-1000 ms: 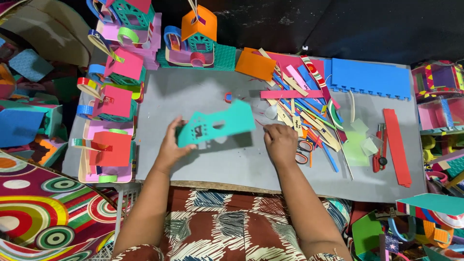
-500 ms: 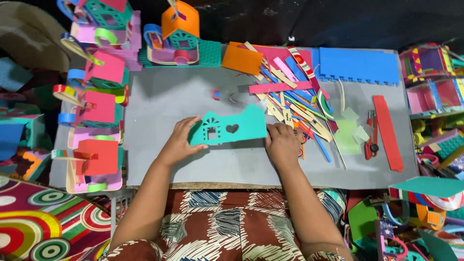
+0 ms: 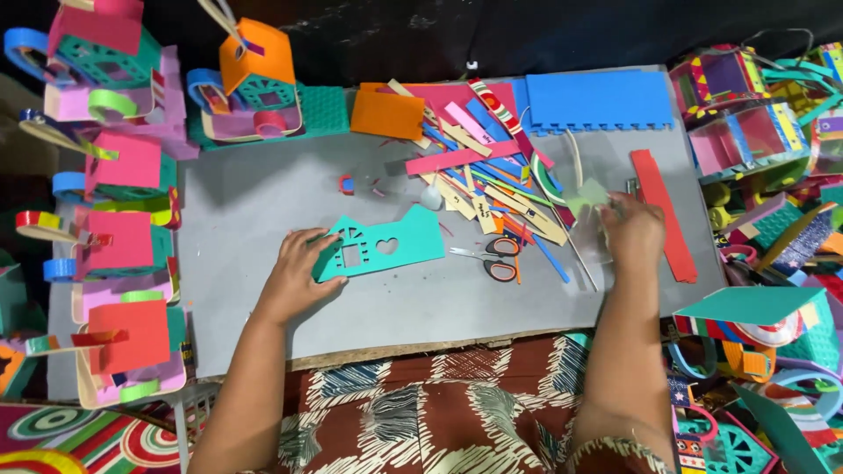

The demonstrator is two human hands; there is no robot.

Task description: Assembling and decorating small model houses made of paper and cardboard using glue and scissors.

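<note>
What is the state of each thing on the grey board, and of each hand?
Teal house cutout: flat on the board, pinned at its left end.
Left hand: pressing on the cutout.
Right hand: on the pale green piece, grip unclear.
Scissors: lying closed, untouched.
Red strip: flat, untouched.

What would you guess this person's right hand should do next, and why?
Probably pick up the pale green piece: the right hand is already at it, apart from the scissors, while the left hand pins the teal house cut-out flat on the grey board.
</note>
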